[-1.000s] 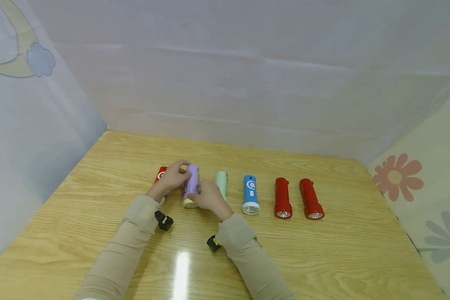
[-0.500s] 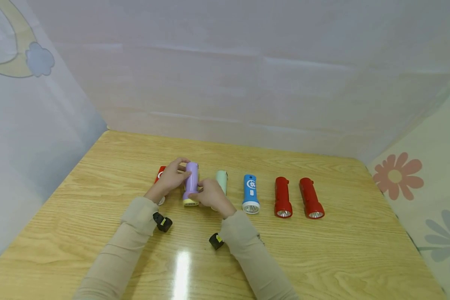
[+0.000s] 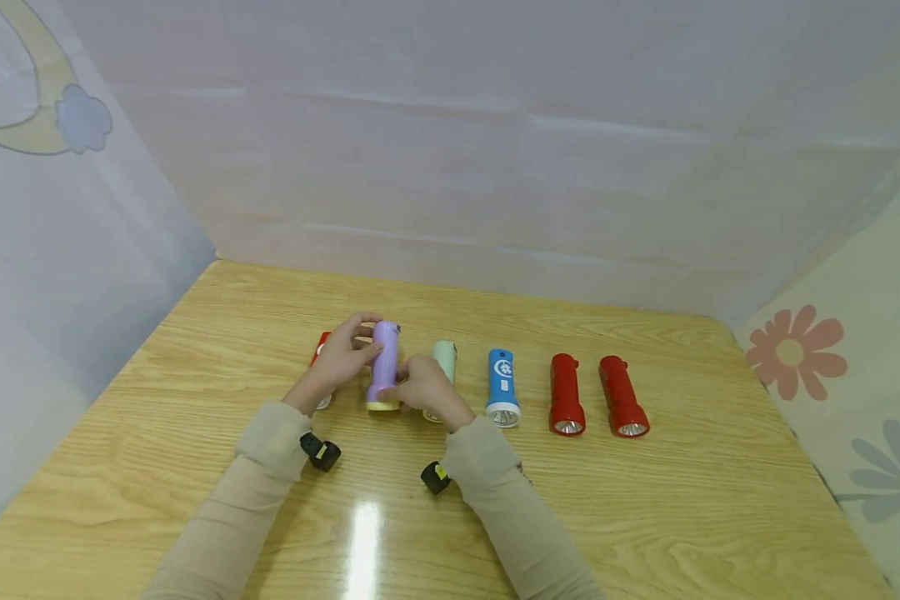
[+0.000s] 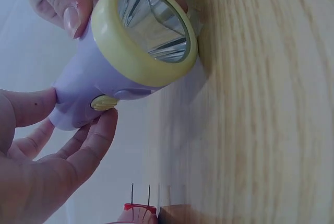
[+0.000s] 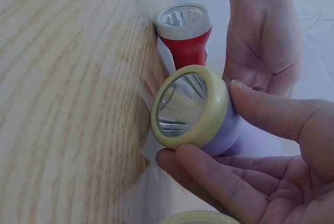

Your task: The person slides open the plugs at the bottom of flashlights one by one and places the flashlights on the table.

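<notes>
Both hands are on a purple flashlight (image 3: 385,357) with a yellow ring around its lamp. My left hand (image 3: 335,360) grips the barrel between thumb and fingers, its fingertips beside the yellow switch (image 4: 104,103) in the left wrist view. Around the lamp end, my right hand (image 3: 429,388) pinches the head with thumb and fingers; in the right wrist view the yellow ring (image 5: 216,114) sits close to the tabletop. The flashlight is tilted, its tail end raised. Left of it lies a red flashlight (image 5: 188,49) with a white head, partly hidden by my left hand.
To the right, a pale green flashlight (image 3: 445,358) lies partly behind my right hand. Further right in the row are a blue flashlight (image 3: 501,379) with a white head and two red flashlights, one straight (image 3: 566,392) and one slanted (image 3: 621,393). Fabric (image 3: 450,167) hangs behind the wooden table (image 3: 645,517).
The purple flashlight's tail end has risen and its lamp has turned down, out of the head view. My right hand has shifted slightly right, showing the green flashlight's front rim.
</notes>
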`<state>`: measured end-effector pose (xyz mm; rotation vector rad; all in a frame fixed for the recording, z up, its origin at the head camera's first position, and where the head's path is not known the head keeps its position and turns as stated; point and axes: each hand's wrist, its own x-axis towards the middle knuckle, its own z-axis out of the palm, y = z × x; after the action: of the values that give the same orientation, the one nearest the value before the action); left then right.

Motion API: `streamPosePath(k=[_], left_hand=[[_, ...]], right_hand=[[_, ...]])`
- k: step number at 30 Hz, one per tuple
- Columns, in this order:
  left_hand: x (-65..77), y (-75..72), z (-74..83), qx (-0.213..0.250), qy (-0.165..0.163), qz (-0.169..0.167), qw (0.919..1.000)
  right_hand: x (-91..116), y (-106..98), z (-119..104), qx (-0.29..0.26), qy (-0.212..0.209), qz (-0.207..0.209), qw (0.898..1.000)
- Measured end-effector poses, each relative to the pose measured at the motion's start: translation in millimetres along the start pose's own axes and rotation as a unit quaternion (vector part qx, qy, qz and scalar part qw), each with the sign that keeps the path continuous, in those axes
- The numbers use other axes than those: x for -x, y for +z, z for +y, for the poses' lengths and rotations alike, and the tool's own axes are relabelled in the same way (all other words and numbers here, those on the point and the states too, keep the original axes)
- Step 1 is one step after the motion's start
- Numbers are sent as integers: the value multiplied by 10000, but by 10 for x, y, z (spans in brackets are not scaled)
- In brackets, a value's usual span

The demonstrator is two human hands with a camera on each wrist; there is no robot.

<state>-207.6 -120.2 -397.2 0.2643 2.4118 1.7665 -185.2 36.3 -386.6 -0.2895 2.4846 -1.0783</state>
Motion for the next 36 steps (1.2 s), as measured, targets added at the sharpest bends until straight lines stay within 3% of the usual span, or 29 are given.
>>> streamPosePath(k=[13,36], left_hand=[[33,-4,-11,59,310,157,9994],[62,6,1,-179,463,361,9981]], right_hand=[[-13,-8,16,123,-78,86,9999],[-13,-16,26,131,-188,195,9995]])
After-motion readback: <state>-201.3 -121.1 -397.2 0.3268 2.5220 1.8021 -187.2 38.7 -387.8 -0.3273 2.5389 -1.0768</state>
